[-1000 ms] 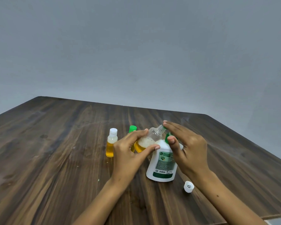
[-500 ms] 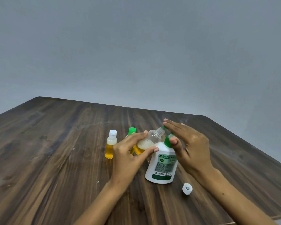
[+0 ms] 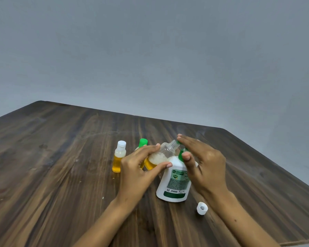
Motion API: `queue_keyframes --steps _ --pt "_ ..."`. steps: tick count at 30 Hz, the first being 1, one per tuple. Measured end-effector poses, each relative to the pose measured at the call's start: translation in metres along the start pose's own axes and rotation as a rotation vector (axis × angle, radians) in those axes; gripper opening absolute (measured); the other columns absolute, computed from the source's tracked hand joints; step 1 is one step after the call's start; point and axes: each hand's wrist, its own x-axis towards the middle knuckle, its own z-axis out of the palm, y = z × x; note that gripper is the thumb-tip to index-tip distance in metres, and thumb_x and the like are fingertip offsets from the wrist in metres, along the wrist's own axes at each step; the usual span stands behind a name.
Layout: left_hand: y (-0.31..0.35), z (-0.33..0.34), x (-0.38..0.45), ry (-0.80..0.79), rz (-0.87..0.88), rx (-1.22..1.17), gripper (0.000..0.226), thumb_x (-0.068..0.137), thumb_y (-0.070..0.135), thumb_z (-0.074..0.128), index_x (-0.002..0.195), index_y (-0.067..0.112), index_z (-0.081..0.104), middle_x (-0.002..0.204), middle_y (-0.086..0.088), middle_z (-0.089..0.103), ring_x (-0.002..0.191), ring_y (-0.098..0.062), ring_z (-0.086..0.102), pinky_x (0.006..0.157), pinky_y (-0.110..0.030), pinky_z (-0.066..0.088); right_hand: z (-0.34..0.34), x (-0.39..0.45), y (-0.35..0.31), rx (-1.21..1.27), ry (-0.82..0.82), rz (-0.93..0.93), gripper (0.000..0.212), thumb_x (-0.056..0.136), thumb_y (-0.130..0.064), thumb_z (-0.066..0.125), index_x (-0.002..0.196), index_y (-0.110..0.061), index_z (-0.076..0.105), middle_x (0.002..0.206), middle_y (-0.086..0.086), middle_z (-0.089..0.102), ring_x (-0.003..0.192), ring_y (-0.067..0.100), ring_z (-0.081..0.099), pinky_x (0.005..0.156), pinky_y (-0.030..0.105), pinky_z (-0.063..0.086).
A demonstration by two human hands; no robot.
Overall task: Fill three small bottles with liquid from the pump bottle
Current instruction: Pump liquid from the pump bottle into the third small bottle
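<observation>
A white pump bottle [image 3: 175, 182] with a green label and green pump head stands on the wooden table [image 3: 61, 175]. My left hand [image 3: 137, 170] holds a small clear bottle [image 3: 161, 155], tilted, with its open neck under the pump spout; yellow liquid and foam fill its lower part. My right hand [image 3: 203, 163] rests flat on the pump head, fingers stretched over the spout. A small bottle with a white cap [image 3: 119, 157] stands at the left with yellow liquid. A green-capped small bottle [image 3: 143, 143] stands behind my left hand, mostly hidden.
A loose white cap [image 3: 202, 208] lies on the table to the right of the pump bottle, near my right forearm. The table's far edge meets a plain grey wall. The right edge of the table runs close to my right arm.
Both hands stay at the pump bottle. My right hand has shifted slightly on the pump head and the foam in the small clear bottle looks a little higher.
</observation>
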Motion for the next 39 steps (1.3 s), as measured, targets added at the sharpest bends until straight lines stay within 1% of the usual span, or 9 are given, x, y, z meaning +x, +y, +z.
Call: queue_keyframes --steps 3,8,11,13,18,24,29,35,39 --pt "0.0 0.0 0.0 0.002 0.0 -0.006 0.046 0.07 0.04 0.084 0.103 0.009 0.074 0.105 0.005 0.073 0.099 -0.001 0.068 0.084 -0.018 0.055 0.003 -0.008 0.0 -0.016 0.006 0.009 0.077 0.095 -0.068 0.023 0.11 -0.012 0.072 0.114 -0.002 0.069 0.105 0.009 0.063 0.083 0.027 0.053" --pt "0.001 0.0 -0.001 -0.001 0.014 0.016 0.046 0.064 0.03 0.085 0.102 0.008 0.074 0.104 0.008 0.071 0.1 0.001 0.067 0.085 -0.015 0.053 -0.009 0.01 0.005 0.035 -0.028 -0.026 0.082 0.095 -0.068 0.017 0.108 -0.011 0.073 0.113 0.001 0.07 0.104 0.017 0.066 0.086 0.036 0.054" --pt "0.001 0.0 0.0 -0.003 0.004 0.01 0.046 0.068 0.037 0.087 0.103 0.009 0.074 0.105 0.006 0.073 0.1 0.0 0.068 0.085 -0.016 0.054 0.001 0.001 0.002 0.003 -0.005 -0.009 0.08 0.094 -0.07 0.02 0.108 -0.011 0.073 0.113 -0.001 0.07 0.103 0.012 0.065 0.084 0.028 0.053" --pt "0.001 0.0 0.0 0.0 -0.007 -0.001 0.047 0.071 0.044 0.08 0.103 0.01 0.074 0.105 0.006 0.073 0.099 0.0 0.068 0.085 -0.017 0.054 0.005 -0.006 0.001 -0.01 0.002 0.006 0.079 0.093 -0.071 0.022 0.109 -0.012 0.073 0.113 -0.002 0.069 0.104 0.01 0.064 0.083 0.024 0.052" --pt "0.002 -0.001 -0.001 -0.013 0.014 0.033 0.046 0.066 0.032 0.086 0.104 0.008 0.074 0.106 0.006 0.072 0.101 0.0 0.067 0.086 -0.017 0.054 -0.009 0.008 0.006 0.041 -0.034 -0.036 0.083 0.094 -0.069 0.017 0.109 -0.01 0.073 0.114 0.002 0.069 0.105 0.015 0.065 0.087 0.036 0.053" --pt "0.003 0.0 0.0 -0.017 0.014 0.012 0.046 0.068 0.038 0.082 0.103 0.009 0.074 0.105 0.01 0.071 0.1 0.002 0.067 0.085 -0.013 0.052 0.001 -0.008 0.001 -0.019 -0.019 -0.003 0.081 0.092 -0.072 0.022 0.111 -0.011 0.072 0.115 -0.001 0.069 0.105 0.013 0.065 0.084 0.026 0.053" --pt "0.002 -0.001 -0.001 -0.016 0.012 0.03 0.045 0.064 0.03 0.085 0.101 0.008 0.074 0.105 0.008 0.071 0.101 0.003 0.066 0.086 -0.012 0.051 -0.011 0.011 0.005 0.065 -0.044 -0.001 0.085 0.093 -0.072 0.016 0.108 -0.011 0.074 0.113 0.001 0.07 0.104 0.016 0.066 0.086 0.035 0.054" --pt "0.003 -0.001 0.0 -0.017 -0.006 0.021 0.051 0.07 0.046 0.081 0.101 0.007 0.075 0.105 0.003 0.074 0.101 0.0 0.067 0.087 -0.015 0.052 0.001 -0.007 0.001 -0.006 -0.02 0.006 0.081 0.092 -0.073 0.021 0.11 -0.012 0.073 0.114 -0.002 0.069 0.106 0.01 0.064 0.086 0.02 0.048" --pt "0.002 -0.001 -0.001 -0.023 0.001 0.042 0.047 0.063 0.032 0.086 0.101 0.006 0.075 0.104 0.002 0.073 0.101 -0.001 0.067 0.087 -0.015 0.052 -0.011 0.008 0.007 0.047 -0.039 -0.032 0.083 0.093 -0.071 0.019 0.109 -0.011 0.073 0.114 0.0 0.07 0.106 0.014 0.065 0.091 0.03 0.049"
